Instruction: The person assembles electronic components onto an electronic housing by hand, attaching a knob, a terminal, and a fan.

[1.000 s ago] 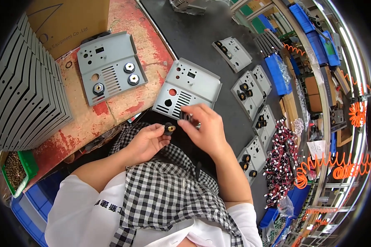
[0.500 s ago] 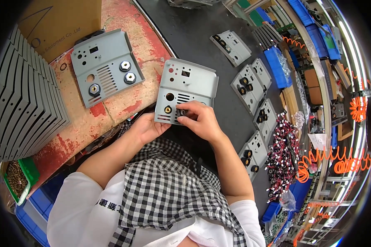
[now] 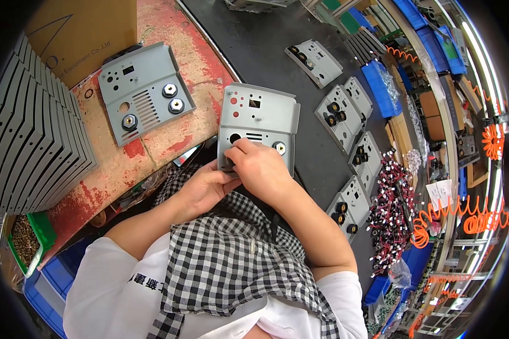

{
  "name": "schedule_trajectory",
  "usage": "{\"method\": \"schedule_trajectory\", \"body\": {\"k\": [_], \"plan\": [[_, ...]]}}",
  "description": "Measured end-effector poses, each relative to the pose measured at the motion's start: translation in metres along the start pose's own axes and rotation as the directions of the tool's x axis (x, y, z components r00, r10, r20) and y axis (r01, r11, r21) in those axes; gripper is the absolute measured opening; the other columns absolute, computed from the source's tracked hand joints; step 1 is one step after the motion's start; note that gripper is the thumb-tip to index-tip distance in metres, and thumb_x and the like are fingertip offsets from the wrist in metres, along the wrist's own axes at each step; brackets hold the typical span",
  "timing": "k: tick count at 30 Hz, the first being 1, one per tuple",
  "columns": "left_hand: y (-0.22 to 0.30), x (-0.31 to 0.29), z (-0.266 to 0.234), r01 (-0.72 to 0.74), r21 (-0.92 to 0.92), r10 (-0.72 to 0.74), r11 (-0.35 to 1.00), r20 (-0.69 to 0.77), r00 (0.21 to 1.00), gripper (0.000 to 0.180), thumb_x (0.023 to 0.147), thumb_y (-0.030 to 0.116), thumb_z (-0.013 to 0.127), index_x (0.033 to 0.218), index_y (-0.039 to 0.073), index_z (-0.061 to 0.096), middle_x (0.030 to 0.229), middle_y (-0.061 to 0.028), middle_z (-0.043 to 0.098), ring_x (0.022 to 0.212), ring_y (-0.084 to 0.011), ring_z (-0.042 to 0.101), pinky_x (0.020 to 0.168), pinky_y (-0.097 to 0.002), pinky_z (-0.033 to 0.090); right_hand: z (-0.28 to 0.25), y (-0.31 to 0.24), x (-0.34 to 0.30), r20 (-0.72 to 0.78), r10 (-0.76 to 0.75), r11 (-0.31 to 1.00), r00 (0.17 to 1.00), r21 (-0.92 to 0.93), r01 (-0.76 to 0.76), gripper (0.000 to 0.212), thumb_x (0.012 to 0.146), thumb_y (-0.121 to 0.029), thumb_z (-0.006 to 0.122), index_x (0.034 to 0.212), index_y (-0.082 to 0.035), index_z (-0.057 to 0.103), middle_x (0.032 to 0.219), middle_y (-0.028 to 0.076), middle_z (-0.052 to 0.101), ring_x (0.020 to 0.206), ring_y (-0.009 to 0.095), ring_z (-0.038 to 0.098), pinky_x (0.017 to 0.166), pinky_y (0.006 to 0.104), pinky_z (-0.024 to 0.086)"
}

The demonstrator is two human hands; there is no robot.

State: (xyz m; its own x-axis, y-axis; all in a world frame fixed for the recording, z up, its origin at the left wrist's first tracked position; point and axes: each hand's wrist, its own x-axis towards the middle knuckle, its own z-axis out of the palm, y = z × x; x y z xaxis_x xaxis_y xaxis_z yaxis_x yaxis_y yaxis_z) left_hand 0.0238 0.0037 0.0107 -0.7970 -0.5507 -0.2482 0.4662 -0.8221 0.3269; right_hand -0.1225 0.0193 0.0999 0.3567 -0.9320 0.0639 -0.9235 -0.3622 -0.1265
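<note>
Panel (image 3: 257, 121) of grey sheet metal looks stiff and light; both hands, left hand (image 3: 201, 189) and right hand (image 3: 260, 169), close on its near edge, probably the best hold.

An assembly workshop: beyond the grip, identical grey metal panels (image 3: 345, 116) line a dark conveyor belt (image 3: 266, 62), with stacked panel blanks (image 3: 31, 141) left, and wire bundles (image 3: 393, 209) and blue parts bins (image 3: 382, 87) right.

Looking steeply down from head height, close over the worktop (image 3: 169, 141), facing away from the body, fisheye bending the left and right edges.
</note>
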Motion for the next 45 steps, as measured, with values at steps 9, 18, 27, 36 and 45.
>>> {"method": "schedule_trajectory", "body": {"k": [9, 18, 27, 36, 45], "plan": [[-0.008, -0.005, -0.005, 0.048, -0.086, -0.038, 0.995, 0.109, 0.993, 0.040, 0.078, -0.005, 0.050, 0.118, 0.005, 0.050, 0.114, -0.0062, 0.058, 0.110, -0.0189, 0.055, 0.104, -0.0366, 0.040, 0.000, -0.003, -0.018, -0.156, 0.061, 0.998, 0.986, -0.026, -0.066, 0.021, 0.069, -0.022, 0.071, 0.083, -0.008, 0.066, 0.074, 0.006, 0.055, 0.068, 0.024, 0.061, 0.057, 0.0351, 0.050], [-0.006, -0.008, 0.000, 0.071, -0.065, -0.066, 0.995, 0.070, 0.995, 0.041, 0.079, -0.004, 0.050, 0.119, 0.004, 0.049, 0.113, -0.0077, 0.058, 0.111, -0.0198, 0.055, 0.103, -0.0369, 0.041, -0.010, -0.004, -0.027, -0.141, -0.114, 0.993, 0.984, -0.052, 0.107, 0.020, 0.072, -0.013, 0.067, 0.091, -0.007, 0.065, 0.091, 0.005, 0.061, 0.081, 0.024, 0.061, 0.066, 0.0333, 0.052], [-0.004, -0.008, 0.002, 0.053, -0.027, -0.052, 0.998, 0.046, 0.998, 0.042, 0.079, -0.006, 0.049, 0.120, 0.003, 0.050, 0.114, -0.0072, 0.058, 0.109, -0.0193, 0.056, 0.102, -0.0372, 0.042, -0.003, -0.006, -0.026, -0.156, -0.023, 0.999, 0.987, -0.038, 0.017, 0.026, 0.066, -0.013, 0.065, 0.091, -0.008, 0.065, 0.094, 0.005, 0.062, 0.084, 0.023, 0.060, 0.070, 0.0330, 0.051], [-0.005, -0.007, 0.003, 0.059, -0.043, -0.055, 0.997, 0.086, 0.995, 0.041, 0.079, -0.007, 0.049, 0.119, 0.002, 0.051, 0.114, -0.0081, 0.058, 0.109, -0.0189, 0.056, 0.102, -0.0377, 0.043, -0.003, 0.007, -0.023, -0.288, -0.200, 0.976, 0.936, 0.027, 0.217, 0.017, 0.066, -0.016, 0.068, 0.082, -0.010, 0.067, 0.084, 0.002, 0.061, 0.077, 0.020, 0.060, 0.067, 0.0325, 0.047], [-0.002, -0.011, 0.013, 0.062, -0.034, -0.059, 0.997, 0.094, 0.994, 0.039, 0.080, -0.006, 0.050, 0.118, 0.002, 0.052, 0.114, -0.0083, 0.060, 0.108, -0.0199, 0.058, 0.101, -0.0364, 0.043, -0.009, 0.003, -0.019, -0.302, 0.103, 0.955, 0.948, -0.236, -0.180, 0.018, 0.072, -0.023, 0.072, 0.084, -0.010, 0.066, 0.077, 0.007, 0.059, 0.058, 0.024, 0.060, 0.051, 0.0360, 0.047]]}}
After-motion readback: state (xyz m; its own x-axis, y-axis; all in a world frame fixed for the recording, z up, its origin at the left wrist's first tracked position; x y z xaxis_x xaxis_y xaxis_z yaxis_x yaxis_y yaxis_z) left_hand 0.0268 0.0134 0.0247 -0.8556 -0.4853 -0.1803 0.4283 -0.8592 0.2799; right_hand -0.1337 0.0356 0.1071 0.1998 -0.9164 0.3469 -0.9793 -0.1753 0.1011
